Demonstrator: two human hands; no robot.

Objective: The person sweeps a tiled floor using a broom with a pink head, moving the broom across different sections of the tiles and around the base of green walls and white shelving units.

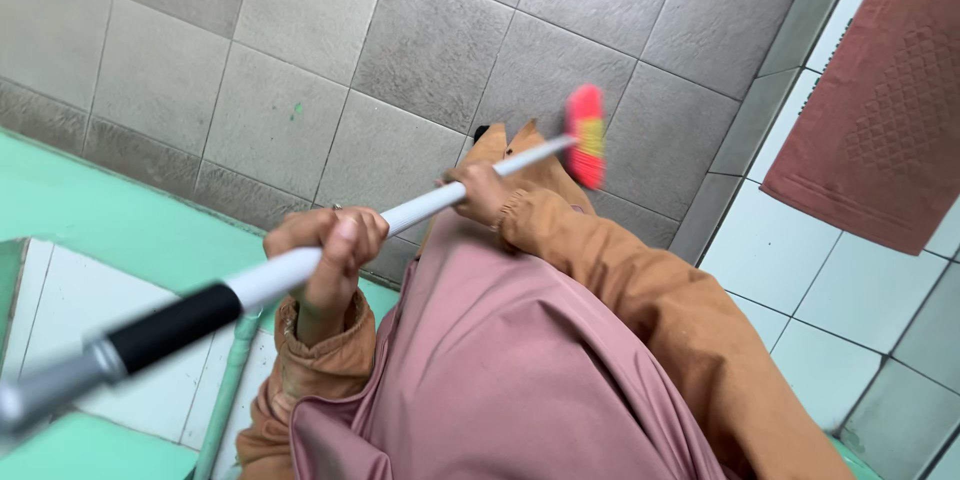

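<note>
Handle [300, 265] nearest, running away from me to the brush head [586, 135] (pink). Left hand [325, 245] wrapped shut near me; right hand [480, 192] clamped nearer the head.

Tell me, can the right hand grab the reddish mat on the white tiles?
Probably not from here. The right hand is wrapped around the white brush handle, and the reddish mat lies well off to the side. Nothing blocks the way, but the hand is busy and the mat looks too far.
</note>
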